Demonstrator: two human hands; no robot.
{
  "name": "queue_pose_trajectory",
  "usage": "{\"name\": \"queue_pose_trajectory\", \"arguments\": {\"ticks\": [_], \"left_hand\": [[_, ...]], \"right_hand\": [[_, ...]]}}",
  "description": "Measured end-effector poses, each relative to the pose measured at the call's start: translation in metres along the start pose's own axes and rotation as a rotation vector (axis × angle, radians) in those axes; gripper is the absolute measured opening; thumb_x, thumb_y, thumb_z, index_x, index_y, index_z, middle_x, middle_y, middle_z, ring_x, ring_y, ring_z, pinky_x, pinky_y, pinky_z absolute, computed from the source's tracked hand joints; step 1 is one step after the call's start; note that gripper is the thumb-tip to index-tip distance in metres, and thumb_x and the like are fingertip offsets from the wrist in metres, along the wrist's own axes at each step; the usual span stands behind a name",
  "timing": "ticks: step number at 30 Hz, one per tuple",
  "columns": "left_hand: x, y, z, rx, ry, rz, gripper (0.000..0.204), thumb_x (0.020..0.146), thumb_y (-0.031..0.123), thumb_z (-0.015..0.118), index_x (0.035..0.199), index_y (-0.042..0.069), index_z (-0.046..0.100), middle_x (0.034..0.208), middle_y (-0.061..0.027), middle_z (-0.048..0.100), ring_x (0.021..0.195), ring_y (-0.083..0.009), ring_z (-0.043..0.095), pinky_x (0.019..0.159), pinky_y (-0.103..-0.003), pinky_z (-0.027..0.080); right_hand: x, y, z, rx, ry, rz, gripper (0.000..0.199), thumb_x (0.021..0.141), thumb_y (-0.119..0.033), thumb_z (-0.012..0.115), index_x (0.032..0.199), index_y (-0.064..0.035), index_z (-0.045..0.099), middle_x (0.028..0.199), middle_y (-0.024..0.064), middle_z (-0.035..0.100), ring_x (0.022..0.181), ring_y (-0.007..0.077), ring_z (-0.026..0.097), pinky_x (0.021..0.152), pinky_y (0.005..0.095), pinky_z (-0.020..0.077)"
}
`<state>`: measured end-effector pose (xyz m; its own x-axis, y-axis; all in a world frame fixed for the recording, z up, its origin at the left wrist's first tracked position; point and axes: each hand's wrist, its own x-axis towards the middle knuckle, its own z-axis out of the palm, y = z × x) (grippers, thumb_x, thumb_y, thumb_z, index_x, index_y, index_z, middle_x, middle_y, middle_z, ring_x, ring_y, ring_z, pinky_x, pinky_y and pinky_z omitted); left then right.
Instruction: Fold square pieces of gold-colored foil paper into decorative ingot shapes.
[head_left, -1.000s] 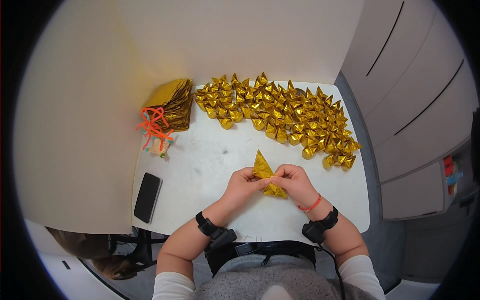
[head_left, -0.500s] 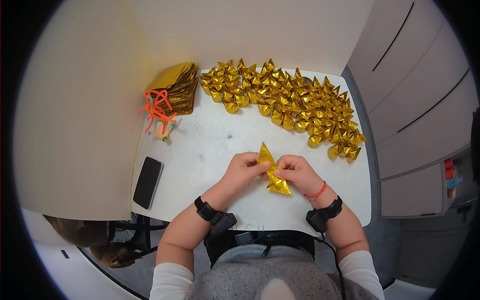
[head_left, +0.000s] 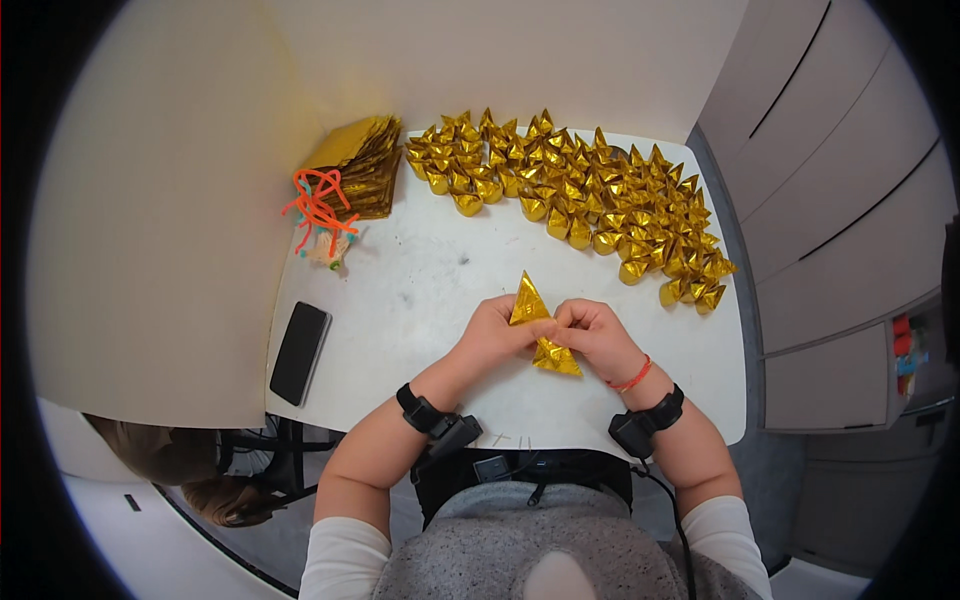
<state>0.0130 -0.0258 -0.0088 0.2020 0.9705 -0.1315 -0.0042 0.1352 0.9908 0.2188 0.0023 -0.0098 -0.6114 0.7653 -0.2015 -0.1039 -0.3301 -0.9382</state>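
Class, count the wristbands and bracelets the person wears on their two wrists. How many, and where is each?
3. A black band on the left wrist; a black band and a thin red bracelet on the right wrist. Wrist undersides are hidden.

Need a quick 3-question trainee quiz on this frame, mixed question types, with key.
1. True or false: both hands grip the gold paper piece at the same moment.
2. Which thing lies nearest the table's left edge? A) black phone B) row of folded gold shapes C) red bracelet
3. Fill in: the orange cord lies beside the stack of gold ____.

Key:
1. True: the left hand and the right hand both pinch it above the table.
2. A
3. sheets
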Motion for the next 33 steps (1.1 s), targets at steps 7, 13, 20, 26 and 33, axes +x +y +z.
{"name": "queue_pose_trajectory", "arguments": {"ticks": [7,13,20,26,33], "left_hand": [[-0.002,0.002,-0.009,-0.135,-0.113,-0.172,0.041,0.104,0.039,0.064,0.091,0.001,0.072,0.074,-0.0036,0.069,0.059,-0.0094,0.062,0.056,-0.023,0.049],[0.001,-0.008,-0.002,-0.229,0.05,-0.107,0.043,0.105,0.039,0.064,0.084,0.002,0.071,0.068,-0.0033,0.067,0.056,-0.0109,0.063,0.055,-0.024,0.051],[-0.006,0.005,0.004,-0.079,-0.183,-0.188,0.033,0.102,0.028,0.069,0.092,-0.004,0.072,0.082,-0.0083,0.073,0.07,-0.0135,0.071,0.064,-0.025,0.058],[-0.007,0.002,0.004,-0.032,-0.172,-0.139,0.026,0.1,0.022,0.071,0.094,-0.003,0.071,0.082,-0.0068,0.072,0.069,-0.0111,0.07,0.064,-0.024,0.057],[-0.006,-0.006,0.007,-0.004,-0.194,-0.107,0.014,0.098,0.01,0.071,0.107,0.001,0.065,0.087,-0.0022,0.067,0.074,-0.0092,0.065,0.068,-0.025,0.054]], "right_hand": [[-0.002,-0.004,0.0,-0.061,-0.171,0.068,0.014,0.094,-0.006,0.071,0.084,-0.007,0.062,0.081,-0.0045,0.06,0.07,0.0033,0.052,0.063,0.0204,0.0406],[-0.003,-0.002,0.005,0.063,-0.011,-0.02,0.013,0.095,-0.007,0.069,0.084,-0.0081,0.062,0.074,-0.007,0.055,0.066,0.0023,0.047,0.06,0.0194,0.0371],[0.0,0.006,0.005,0.182,0.069,-0.102,0.012,0.097,-0.007,0.067,0.087,-0.0085,0.06,0.079,-0.0056,0.056,0.067,0.0034,0.047,0.059,0.0197,0.0375],[-0.001,0.009,0.006,0.218,0.095,-0.083,0.012,0.096,-0.005,0.067,0.087,-0.0076,0.06,0.083,-0.0029,0.058,0.072,0.006,0.052,0.065,0.0223,0.0427],[0.002,0.013,0.007,0.239,0.125,-0.126,0.013,0.096,-0.004,0.067,0.086,-0.0071,0.06,0.083,-0.0021,0.059,0.072,0.0067,0.052,0.066,0.0225,0.0423]]}}
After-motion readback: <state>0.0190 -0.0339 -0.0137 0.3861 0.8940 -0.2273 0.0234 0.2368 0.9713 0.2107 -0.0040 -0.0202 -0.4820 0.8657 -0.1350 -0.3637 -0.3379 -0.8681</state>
